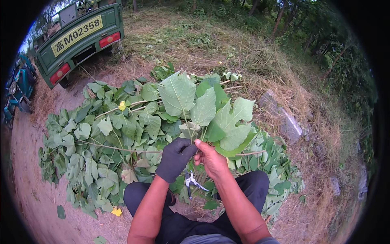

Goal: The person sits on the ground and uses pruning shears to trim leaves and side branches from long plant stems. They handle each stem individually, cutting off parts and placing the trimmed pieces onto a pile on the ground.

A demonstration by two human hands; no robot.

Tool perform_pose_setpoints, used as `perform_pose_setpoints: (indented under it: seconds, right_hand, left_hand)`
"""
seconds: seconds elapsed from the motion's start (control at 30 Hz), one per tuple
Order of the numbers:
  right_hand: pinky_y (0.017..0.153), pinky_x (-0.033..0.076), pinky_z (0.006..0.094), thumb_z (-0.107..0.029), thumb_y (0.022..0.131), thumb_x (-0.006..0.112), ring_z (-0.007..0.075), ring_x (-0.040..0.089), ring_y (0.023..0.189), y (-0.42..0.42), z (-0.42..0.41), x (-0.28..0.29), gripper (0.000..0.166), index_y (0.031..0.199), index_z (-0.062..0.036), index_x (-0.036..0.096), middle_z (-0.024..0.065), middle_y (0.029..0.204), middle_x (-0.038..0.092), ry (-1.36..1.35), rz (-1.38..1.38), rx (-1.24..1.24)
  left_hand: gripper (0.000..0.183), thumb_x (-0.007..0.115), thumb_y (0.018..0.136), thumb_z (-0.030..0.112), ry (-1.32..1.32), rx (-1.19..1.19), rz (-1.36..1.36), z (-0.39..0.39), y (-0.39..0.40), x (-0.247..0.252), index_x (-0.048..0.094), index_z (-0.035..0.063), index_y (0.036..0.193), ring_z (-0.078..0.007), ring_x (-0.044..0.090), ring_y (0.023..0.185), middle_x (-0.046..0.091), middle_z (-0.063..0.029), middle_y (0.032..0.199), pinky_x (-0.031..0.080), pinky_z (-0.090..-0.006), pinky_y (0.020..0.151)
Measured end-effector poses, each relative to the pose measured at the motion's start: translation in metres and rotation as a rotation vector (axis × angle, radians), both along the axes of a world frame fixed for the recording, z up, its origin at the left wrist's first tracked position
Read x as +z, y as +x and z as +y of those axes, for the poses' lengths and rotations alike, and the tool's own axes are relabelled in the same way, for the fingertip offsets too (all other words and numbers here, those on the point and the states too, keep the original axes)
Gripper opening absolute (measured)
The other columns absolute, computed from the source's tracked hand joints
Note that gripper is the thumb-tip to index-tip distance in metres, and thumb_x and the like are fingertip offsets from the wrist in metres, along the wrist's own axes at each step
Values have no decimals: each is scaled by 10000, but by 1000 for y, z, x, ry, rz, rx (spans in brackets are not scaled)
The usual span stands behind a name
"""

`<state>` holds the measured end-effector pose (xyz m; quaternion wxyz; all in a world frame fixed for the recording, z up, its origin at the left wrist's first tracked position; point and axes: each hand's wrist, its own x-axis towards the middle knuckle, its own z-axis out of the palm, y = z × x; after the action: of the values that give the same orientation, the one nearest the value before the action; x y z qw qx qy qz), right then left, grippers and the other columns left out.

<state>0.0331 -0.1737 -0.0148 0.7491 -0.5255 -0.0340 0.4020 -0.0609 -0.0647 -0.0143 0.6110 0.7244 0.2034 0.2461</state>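
Note:
My left hand, in a dark glove, pinches a leafy branch by its stem. Bare fingers of my right hand close on the same branch, right beside the glove. Broad pale-green leaves fan out above both hands, and a lobed leaf spreads over the right one. Below the hands, a pair of pruning shears lies between my knees, its blades partly hidden among leaves. A large heap of cut leafy branches covers the ground in front of me and to both sides.
A green cargo vehicle with a plate bearing writing stands at the upper left. Beside it is a teal vehicle, partly cut off. Stone blocks lie in dry grass on the right. Trees line the upper right.

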Motion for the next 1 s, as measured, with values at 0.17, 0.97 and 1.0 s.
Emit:
perform_pose_setpoints:
  seconds: [0.17,0.97,1.0]
  right_hand:
    - [416,456,260,-168,885,682,139,570,527,-6,2,-8,198,890,17,611,80,749,600,-39,38,-44]
    - [374,482,312,-128,895,642,182,594,506,11,-13,-42,241,781,78,591,149,732,604,-234,-74,-95]
    - [377,483,310,-126,896,639,182,597,510,11,-19,-40,237,793,83,595,151,744,611,-227,-24,-111]
  left_hand:
    - [112,655,858,110,132,75,-44,-4,0,-1,625,2,844,-189,559,690,593,-94,766,450,-322,648]
    - [125,616,885,127,223,170,-54,-11,0,-9,624,6,855,-204,593,715,632,-116,802,465,-339,664]
    - [140,611,890,146,204,144,-40,-11,1,-10,617,9,864,-225,587,709,621,-127,799,462,-349,659]
